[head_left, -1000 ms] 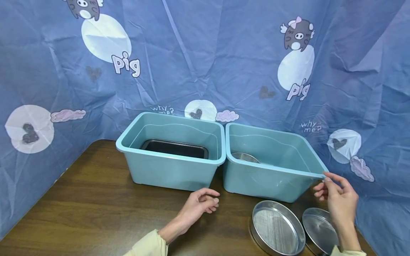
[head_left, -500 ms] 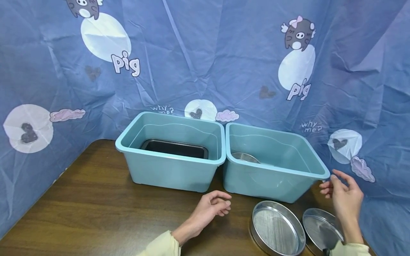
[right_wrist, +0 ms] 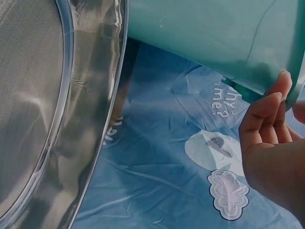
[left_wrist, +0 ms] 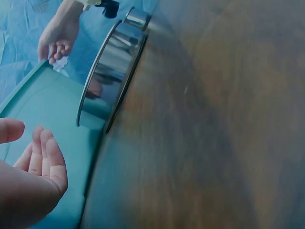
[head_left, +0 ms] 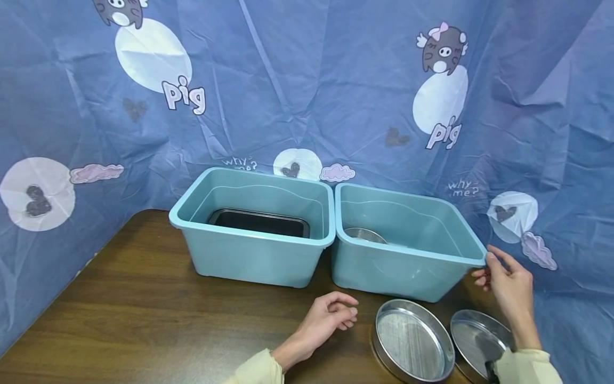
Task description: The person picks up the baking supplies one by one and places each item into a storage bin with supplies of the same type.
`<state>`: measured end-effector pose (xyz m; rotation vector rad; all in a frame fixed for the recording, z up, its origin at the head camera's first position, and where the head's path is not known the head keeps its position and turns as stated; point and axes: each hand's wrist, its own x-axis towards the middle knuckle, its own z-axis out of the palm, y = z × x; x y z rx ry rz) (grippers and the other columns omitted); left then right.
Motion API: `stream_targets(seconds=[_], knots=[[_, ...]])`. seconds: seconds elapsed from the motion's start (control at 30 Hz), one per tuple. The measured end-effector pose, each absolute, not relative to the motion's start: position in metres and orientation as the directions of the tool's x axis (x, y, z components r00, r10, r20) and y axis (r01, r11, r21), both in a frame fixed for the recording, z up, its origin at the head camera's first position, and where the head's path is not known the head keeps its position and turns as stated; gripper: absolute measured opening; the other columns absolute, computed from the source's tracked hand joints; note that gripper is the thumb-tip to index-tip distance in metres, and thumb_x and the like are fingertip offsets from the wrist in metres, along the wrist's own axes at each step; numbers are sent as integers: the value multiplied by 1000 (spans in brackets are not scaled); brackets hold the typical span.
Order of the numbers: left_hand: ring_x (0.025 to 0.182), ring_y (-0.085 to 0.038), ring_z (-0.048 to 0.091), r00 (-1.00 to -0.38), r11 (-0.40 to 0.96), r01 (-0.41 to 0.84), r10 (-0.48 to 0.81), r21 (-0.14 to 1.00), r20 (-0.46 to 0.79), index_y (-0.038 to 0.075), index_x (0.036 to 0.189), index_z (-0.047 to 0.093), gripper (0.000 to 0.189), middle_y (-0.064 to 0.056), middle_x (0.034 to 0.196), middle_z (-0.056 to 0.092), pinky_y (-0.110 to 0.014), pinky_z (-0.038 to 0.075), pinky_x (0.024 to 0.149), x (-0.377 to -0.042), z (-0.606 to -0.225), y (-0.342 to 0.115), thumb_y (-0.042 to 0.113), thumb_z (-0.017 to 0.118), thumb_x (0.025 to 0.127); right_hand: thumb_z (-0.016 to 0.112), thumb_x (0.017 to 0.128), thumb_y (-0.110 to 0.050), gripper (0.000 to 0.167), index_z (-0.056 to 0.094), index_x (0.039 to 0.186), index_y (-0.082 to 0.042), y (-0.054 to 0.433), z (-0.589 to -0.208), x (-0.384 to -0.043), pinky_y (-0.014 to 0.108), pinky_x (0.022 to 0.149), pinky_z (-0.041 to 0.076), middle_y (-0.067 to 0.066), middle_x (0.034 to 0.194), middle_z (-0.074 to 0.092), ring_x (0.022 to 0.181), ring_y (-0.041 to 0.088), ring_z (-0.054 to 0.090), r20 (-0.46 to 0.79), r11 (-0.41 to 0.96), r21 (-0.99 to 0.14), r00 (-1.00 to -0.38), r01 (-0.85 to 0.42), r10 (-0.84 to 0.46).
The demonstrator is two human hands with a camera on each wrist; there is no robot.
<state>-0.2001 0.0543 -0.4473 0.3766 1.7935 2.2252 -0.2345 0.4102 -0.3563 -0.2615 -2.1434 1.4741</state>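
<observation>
In the head view my right hand [head_left: 510, 288] is at the near right corner of the right-hand teal plastic bin [head_left: 388, 274]. The right wrist view has that corner between my fingertips [right_wrist: 282, 78] and thumb. Over the table, my left hand [head_left: 331, 317] hangs with loosely bent fingers and holds nothing. To its right lies a round metal sieve [head_left: 412, 341] with fine mesh. A second metal sieve [head_left: 479, 338] lies beside it, partly behind my right forearm. Inside the right bin, the front wall partly hides another round metal piece [head_left: 366, 234].
A second teal bin [head_left: 251, 258] stands rim to rim on the left, with a dark rectangular baking pan [head_left: 259, 221] inside. Both stand on a brown wooden table [head_left: 144, 314]. A blue printed cloth [head_left: 288, 80] hangs behind and beside the table.
My left hand has shifted right and slightly down, toward the nearer sieve. My right hand moved slightly off the bin's corner, then came back to it. The bins and sieves stay put.
</observation>
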Motion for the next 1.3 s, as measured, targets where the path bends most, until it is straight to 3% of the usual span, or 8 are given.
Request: stream_targets(seconds=[0.2, 0.37, 0.9, 1.3], knots=[[77, -15, 67, -935, -212, -47, 354, 976, 32, -5, 115, 67, 23, -10, 87, 72, -29, 58, 72, -197, -452, 65, 3, 70, 93, 50, 110, -19, 39, 54, 139, 6, 410, -353, -239, 17, 44, 47, -11, 56, 63, 45, 3, 57, 305, 463, -883, -843, -77, 443], [74, -15, 65, -931, -191, -48, 364, 980, 25, -5, 116, 67, 24, -8, 84, 71, -35, 59, 74, -196, -457, 72, 2, 69, 94, 49, 109, -23, 47, 52, 140, 13, 413, -350, -242, 17, 43, 46, -10, 53, 59, 43, 2, 54, 277, 495, -869, -849, -22, 449], [70, -14, 62, -910, -107, -30, 415, 994, 17, -5, 125, 65, 33, -9, 83, 71, -34, 60, 73, -196, -463, 84, 1, 70, 94, 50, 108, -20, 45, 52, 141, 11, 415, -349, -247, 17, 44, 47, -10, 54, 59, 45, 2, 54, 214, 445, -895, -862, 15, 459], [69, -15, 67, -896, -99, -26, 444, 995, 20, -7, 130, 63, 38, -7, 80, 71, -26, 59, 66, -195, -466, 91, 0, 72, 93, 56, 107, -16, 40, 54, 136, 10, 413, -351, -246, 16, 43, 46, -6, 54, 60, 44, 2, 54, 208, 323, -945, -855, -50, 475]])
